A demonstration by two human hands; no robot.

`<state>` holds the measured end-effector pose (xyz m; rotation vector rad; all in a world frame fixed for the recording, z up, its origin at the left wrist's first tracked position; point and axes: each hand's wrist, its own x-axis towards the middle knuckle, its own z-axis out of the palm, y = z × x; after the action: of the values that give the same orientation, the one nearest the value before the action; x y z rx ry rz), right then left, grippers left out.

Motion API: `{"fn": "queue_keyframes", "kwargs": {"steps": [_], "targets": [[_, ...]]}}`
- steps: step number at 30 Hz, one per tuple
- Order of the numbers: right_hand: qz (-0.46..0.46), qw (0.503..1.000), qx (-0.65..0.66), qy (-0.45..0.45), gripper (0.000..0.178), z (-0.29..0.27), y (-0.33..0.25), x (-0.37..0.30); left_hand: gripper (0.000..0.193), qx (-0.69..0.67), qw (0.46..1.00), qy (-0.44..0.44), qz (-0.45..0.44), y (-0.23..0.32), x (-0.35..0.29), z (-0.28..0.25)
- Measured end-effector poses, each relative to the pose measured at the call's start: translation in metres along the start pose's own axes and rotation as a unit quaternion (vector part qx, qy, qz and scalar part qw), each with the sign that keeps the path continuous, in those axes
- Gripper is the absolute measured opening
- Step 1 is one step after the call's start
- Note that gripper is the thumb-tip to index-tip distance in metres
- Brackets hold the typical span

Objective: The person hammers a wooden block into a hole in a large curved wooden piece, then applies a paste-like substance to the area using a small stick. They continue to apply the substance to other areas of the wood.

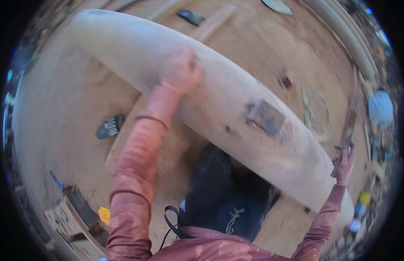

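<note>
By the pale log's (219, 100) right end, the right hand (344, 162) clasps a dark strip (335, 169) near a blue container (380, 108), contents unclear; I cannot tell the left hand's (182, 71) grip.

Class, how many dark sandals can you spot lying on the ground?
2. One dark sandal lies left of the left sleeve; the other sandal lies beyond the long pale piece, near the top. More may be hidden under it.

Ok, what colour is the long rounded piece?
The long rounded piece is pale greyish beige, best seen in the head view.
</note>
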<state>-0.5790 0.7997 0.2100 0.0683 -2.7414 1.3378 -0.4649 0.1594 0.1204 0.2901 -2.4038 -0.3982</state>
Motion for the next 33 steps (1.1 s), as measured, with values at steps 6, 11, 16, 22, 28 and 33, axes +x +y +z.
{"fn": "queue_keyframes", "kwargs": {"steps": [6, 11, 16, 22, 28, 33], "targets": [[-0.016, 0.984, 0.117, -0.136, 0.062, 0.075, -0.104, -0.164, 0.041, 0.113, 0.987, 0.111, -0.002, -0.05, -0.01, 0.025], [-0.188, 0.943, -0.143, -0.235, 0.054, 0.149, -0.111, -0.225, 0.025, 0.089, 0.985, 0.15, -0.009, -0.042, -0.007, 0.022], [-0.2, 0.923, -0.223, -0.241, 0.06, 0.184, -0.118, -0.218, 0.03, 0.018, 0.991, 0.094, -0.093, -0.031, -0.005, 0.018], [-0.227, 0.889, -0.293, -0.267, 0.063, 0.177, -0.124, -0.18, 0.029, 0.023, 0.991, 0.119, -0.06, -0.032, -0.006, 0.019], [-0.214, 0.872, -0.338, -0.282, 0.062, 0.16, -0.132, -0.185, 0.028, 0.028, 0.99, 0.122, -0.067, -0.033, -0.007, 0.02], [-0.169, 0.867, -0.345, -0.316, 0.062, 0.145, -0.161, -0.21, 0.028, 0.011, 0.99, 0.123, -0.065, -0.034, -0.006, 0.018]]}}
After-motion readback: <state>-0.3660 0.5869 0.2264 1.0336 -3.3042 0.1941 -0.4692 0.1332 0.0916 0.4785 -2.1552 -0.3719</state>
